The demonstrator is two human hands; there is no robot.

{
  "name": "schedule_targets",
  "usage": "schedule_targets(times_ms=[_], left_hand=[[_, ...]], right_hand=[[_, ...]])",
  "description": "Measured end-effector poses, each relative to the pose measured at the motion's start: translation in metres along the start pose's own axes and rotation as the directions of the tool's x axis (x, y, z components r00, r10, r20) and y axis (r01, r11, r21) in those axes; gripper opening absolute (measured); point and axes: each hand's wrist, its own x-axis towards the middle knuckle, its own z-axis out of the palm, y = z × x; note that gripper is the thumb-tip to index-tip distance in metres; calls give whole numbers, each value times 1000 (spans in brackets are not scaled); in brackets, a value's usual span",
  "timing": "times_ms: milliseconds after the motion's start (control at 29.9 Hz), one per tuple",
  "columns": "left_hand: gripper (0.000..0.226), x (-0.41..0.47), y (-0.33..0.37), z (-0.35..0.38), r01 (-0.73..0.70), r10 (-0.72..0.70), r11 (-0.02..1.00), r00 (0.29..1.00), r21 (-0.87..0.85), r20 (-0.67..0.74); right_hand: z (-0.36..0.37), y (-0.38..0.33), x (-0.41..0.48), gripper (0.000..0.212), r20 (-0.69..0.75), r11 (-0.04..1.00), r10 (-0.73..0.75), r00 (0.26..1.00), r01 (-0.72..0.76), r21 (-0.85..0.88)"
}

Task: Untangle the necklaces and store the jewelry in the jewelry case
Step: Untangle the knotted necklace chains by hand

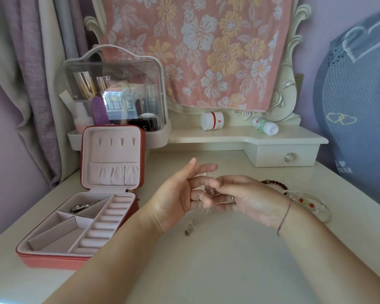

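Note:
Thin silver necklace chains hang tangled between my two hands above the middle of the table. My left hand has the chains looped over its fingers. My right hand pinches them from the right. The chains' lower end with small pendants trails onto the tabletop. The red jewelry case lies open at the left, lid upright, with a silver piece in a back compartment. Beaded bracelets lie on the table behind my right wrist.
A clear cosmetics organizer stands behind the case. A white jar and a tipped bottle rest on the dresser shelf above a small drawer. A blue cushion fills the right side.

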Motion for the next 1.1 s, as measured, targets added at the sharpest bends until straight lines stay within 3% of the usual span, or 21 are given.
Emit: schedule_targets(times_ms=[334, 602, 769, 836, 1003, 1103], left_hand=[[52, 0, 0, -2, -6, 6, 1000, 1000, 13, -24], [42, 4, -5, -5, -55, 62, 996, 993, 72, -99], [27, 7, -10, -7, -71, 77, 996, 990, 58, -118], [24, 8, -11, -7, -69, 77, 995, 990, 66, -122], [21, 8, -12, -8, -47, 70, 989, 983, 138, -172], [22, 7, -13, -7, -33, 69, 981, 980, 192, -187]], right_hand=[[-3, -1, -2, 24, 28, 998, -39, 999, 40, -43], [-6, 0, -1, 3, -41, 995, -29, 999, 25, -92], [-5, 2, -1, 7, -63, 980, 0, 998, -13, -196], [-5, 1, -1, 18, -69, 974, 10, 998, -25, -223], [-8, 1, 0, 7, -97, 999, 26, 995, -29, -37], [-8, 0, 2, 13, -113, 998, 33, 993, -28, 51]])
